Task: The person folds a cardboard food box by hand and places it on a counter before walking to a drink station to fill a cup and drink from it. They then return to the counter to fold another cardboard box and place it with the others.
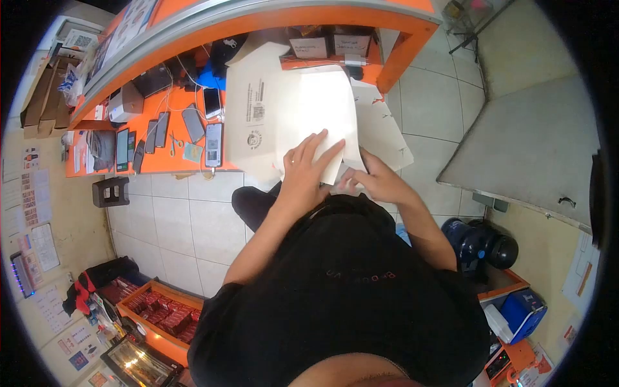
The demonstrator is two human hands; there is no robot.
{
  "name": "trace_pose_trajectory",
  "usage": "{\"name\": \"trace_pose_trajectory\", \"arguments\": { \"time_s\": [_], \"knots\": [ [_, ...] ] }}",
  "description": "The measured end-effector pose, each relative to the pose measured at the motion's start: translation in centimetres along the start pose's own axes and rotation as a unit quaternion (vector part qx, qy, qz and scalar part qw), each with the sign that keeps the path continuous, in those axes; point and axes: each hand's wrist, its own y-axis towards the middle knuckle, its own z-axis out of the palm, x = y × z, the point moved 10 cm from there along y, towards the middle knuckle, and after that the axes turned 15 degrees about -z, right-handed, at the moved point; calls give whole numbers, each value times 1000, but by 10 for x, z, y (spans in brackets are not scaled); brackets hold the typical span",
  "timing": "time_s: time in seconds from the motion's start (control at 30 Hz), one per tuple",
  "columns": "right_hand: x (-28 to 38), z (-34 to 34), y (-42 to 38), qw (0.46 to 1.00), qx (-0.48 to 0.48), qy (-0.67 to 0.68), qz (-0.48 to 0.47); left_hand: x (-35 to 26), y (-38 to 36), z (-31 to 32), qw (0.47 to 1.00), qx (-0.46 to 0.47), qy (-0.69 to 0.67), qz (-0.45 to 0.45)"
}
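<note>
A large cream-coloured sheet of card (248,109) with printing on its left part lies over the orange desk's edge, and a bright white sheet (316,103) is on top of it. My left hand (306,168) rests flat on the white sheet near its lower edge, fingers spread. At the sheet's lower right corner is my right hand (377,180), its fingers bent around something dark and narrow that I cannot make out. Another cream piece (383,132) with small marks sticks out to the right, beneath the white sheet.
Several phones, one of them white-edged (213,145), lie on the orange desk (174,161) at left, with scissors (173,143) and cables. A grey panel (529,148) stands at right. Water bottles (477,245) are at lower right, a drawer of red boxes (161,313) at lower left.
</note>
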Motion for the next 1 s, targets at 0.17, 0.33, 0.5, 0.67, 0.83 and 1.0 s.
{"name": "trace_pose_trajectory", "arguments": {
  "time_s": [0.17, 0.33, 0.5, 0.67, 0.83, 1.0],
  "knots": [
    [73, 13, 12, 938, -34, -264, -221, 40, 11, -2, 903, -42, -401, -149],
    [88, 42, 27, 786, -10, -561, -262, 51, 16, 6, 644, 65, -685, -336],
    [106, 44, 9, 733, -6, -563, -382, 77, 33, -29, 654, 2, -711, -258],
    [120, 14, -6, 755, -144, -441, -463, 74, 37, -38, 738, -39, -625, -251],
    [138, 24, 13, 715, -124, -549, -415, 44, 31, -28, 796, -44, -574, -189],
    [130, 37, 11, 713, -46, -575, -400, 55, 28, -17, 818, 13, -526, -234]
  ]
}}
